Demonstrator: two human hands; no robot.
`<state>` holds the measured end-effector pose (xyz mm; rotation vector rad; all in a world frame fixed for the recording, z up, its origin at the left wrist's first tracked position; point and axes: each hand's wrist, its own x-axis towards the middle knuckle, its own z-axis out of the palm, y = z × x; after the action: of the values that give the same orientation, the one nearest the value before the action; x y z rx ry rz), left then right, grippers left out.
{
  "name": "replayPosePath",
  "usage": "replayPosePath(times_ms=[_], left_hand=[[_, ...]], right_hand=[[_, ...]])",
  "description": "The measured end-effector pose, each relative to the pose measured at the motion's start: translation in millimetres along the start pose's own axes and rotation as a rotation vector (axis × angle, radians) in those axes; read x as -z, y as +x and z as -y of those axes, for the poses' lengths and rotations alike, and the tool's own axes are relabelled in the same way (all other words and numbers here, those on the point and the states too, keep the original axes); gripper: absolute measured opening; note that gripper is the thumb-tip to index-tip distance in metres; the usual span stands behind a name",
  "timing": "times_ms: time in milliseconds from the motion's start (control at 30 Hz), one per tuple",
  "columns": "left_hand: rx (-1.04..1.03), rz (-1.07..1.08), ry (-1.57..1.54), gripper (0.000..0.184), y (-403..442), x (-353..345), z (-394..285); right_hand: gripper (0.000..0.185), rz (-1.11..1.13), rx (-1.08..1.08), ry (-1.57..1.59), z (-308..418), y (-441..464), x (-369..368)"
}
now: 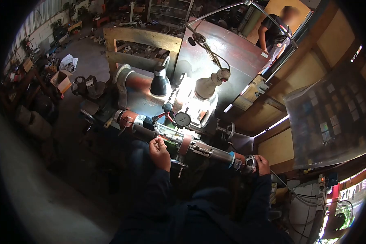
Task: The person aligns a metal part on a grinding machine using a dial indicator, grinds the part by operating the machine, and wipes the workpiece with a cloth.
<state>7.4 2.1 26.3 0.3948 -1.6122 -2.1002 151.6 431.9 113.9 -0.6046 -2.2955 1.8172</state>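
A long machine with a cylindrical spindle body (221,155) lies across the view in front of me. My left hand (160,154) is closed in a pinch at its middle, close to a bright metal shaft (165,133); whatever the fingertips hold is too small to make out. At the right end, my right hand (262,164) has its fingers curled round the rim of a metal handwheel (251,163). A round dial gauge (182,119) on a jointed arm stands just above the shaft. Beneath the middle hangs a smaller handwheel (178,163).
A black lamp (160,84) and a beige lamp (207,86) hang over the machine, lighting it brightly. Another person (275,34) stands behind a large metal panel (219,53). Cardboard box (61,81) and clutter lie at left; cables (301,195) and a fan (342,213) are at right.
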Motion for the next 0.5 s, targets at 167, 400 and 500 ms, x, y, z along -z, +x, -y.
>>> replayPosePath(times_ms=[167,400,500], left_hand=[[-0.014,-0.008,-0.015,0.015,3,0,10],[-0.009,0.011,-0.037,0.017,3,0,3],[-0.029,-0.003,-0.040,0.019,3,0,6]], right_hand=[[0.030,-0.039,0.114,-0.186,-58,30,25],[0.031,-0.100,0.004,-0.235,-62,30,13],[0.028,-0.077,-0.013,-0.158,-77,35,13]])
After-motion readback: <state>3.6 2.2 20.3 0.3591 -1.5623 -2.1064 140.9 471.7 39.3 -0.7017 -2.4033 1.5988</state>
